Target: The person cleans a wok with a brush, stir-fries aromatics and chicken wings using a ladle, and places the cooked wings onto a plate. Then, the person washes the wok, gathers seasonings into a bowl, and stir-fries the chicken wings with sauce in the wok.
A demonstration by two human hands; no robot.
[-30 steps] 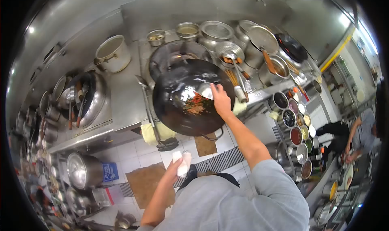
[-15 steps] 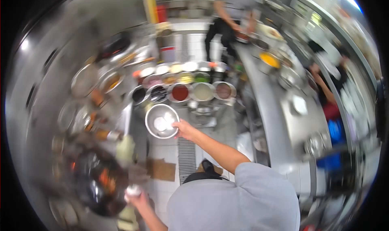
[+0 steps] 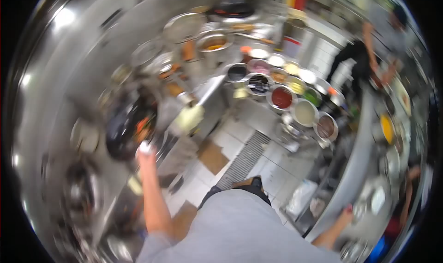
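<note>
I see the left hand (image 3: pixel 146 155) clutching white cloth (image 3: pixel 146 146) by the wok (image 3: pixel 121 131), food (image 3: pixel 144 127) already inside, not yet out. I can't tell whether the right hand (image 3: pixel 343 216), near the bench (image 3: pixel 351 170), holds anything

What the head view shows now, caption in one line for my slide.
Left hand with something white at the rim of a wok, right hand stretched out by a steel counter.

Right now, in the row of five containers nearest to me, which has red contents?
The middle container; the two left containers look dark, the fourth container pale, the last container brownish.
</note>
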